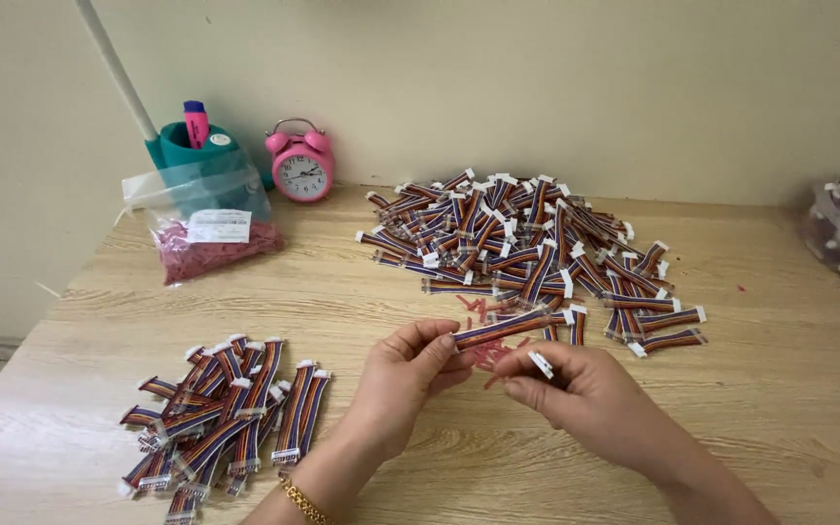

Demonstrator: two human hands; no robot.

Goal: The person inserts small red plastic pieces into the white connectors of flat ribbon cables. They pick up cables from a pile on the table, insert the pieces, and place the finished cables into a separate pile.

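We hold one rainbow ribbon cable [503, 327] over the wooden desk [751, 408] — our left hand [402, 374] pinches its near end between thumb and fingers, while our right hand [576, 389] is closed on a small white connector [541, 365]. By our judgement the work is about a third done: a smaller pile of cables [226, 413] lies at our left, and a much larger heap [527, 243] waits beyond our hands. A bag of small red pieces [211, 233] stands near a pink alarm clock [300, 163].
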